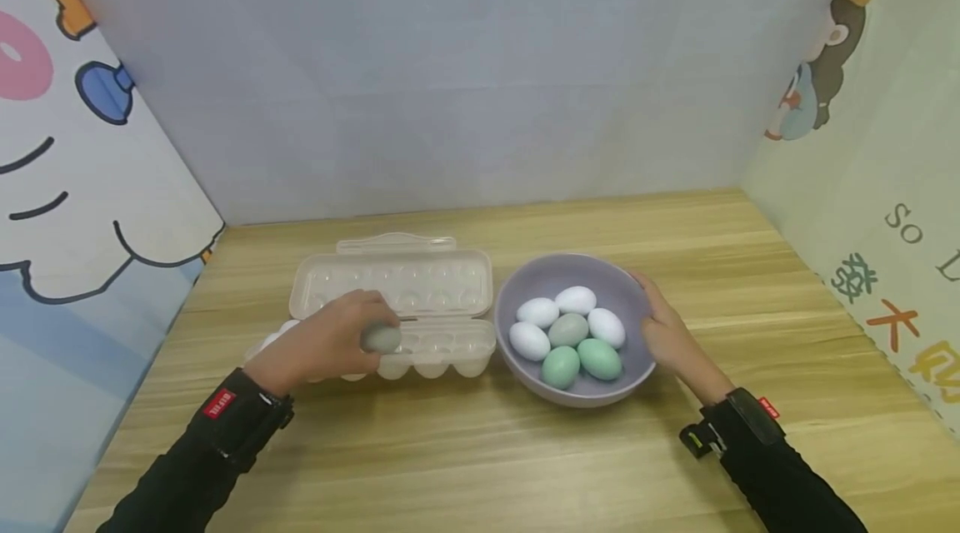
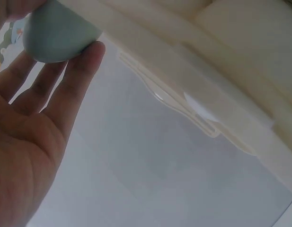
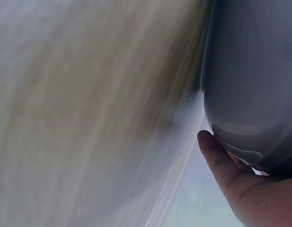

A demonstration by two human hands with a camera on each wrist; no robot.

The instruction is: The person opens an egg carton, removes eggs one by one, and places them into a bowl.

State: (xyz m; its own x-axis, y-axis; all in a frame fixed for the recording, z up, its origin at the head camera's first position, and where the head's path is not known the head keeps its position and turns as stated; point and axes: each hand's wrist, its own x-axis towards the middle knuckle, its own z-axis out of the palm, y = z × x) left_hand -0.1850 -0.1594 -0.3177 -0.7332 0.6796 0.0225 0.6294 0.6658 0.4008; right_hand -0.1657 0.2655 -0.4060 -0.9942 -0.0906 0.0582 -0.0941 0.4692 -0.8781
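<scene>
Pale-green wall reads “SO”; I see left hand curled round a grey-green egg, right hand gripping a round mauve bowl.

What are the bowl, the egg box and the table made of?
Bowl: maybe ceramic or hard plastic; its smooth side shines. Egg box: probably thin, glossy plastic; it's partly see-through. Table: maybe wood or wood print, soft sheen; grain streaks show.
</scene>
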